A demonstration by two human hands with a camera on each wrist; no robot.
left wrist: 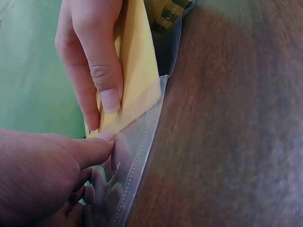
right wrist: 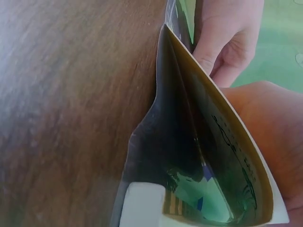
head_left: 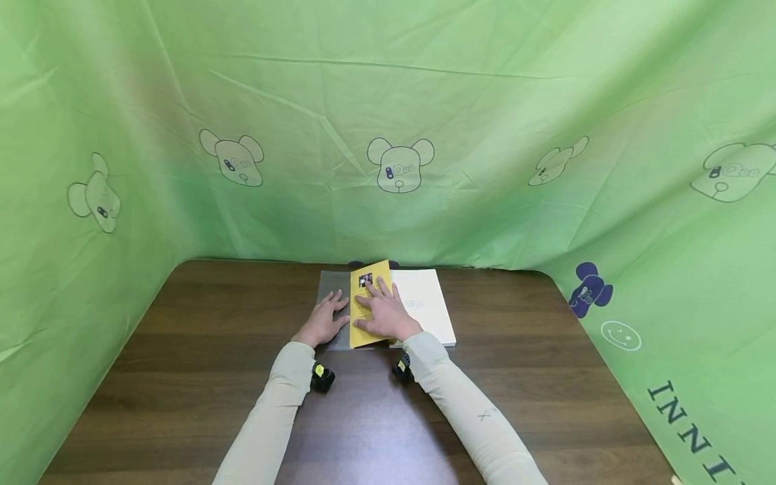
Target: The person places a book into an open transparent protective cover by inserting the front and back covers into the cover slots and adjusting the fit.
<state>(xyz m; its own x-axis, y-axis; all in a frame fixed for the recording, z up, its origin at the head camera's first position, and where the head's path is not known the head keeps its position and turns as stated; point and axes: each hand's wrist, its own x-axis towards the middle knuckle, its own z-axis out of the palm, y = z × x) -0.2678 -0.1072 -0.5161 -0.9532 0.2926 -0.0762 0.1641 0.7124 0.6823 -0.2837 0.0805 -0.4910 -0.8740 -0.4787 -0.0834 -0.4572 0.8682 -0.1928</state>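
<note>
A book lies spread on the table, its white page block [head_left: 427, 303] to the right and its yellow cover [head_left: 362, 330] raised at a slant in the middle. A clear plastic book jacket [head_left: 327, 279] extends leftward; in the left wrist view, the cover's edge lies under the plastic [left wrist: 139, 137]. My left hand [head_left: 324, 322] rests on the jacket with fingers spread, thumb tip touching near the yellow edge. My right hand [head_left: 384, 313] presses on the yellow cover with extended fingers. From the right wrist view, the cover [right wrist: 227, 109] bows upward, with dark space beneath it.
The brown wooden table [head_left: 212, 377] runs around the book. A green cloth [head_left: 291, 215] with printed bear heads hangs behind it and at both sides, near the book's far edge. Dark wrist cameras [head_left: 322, 378] sit below both hands.
</note>
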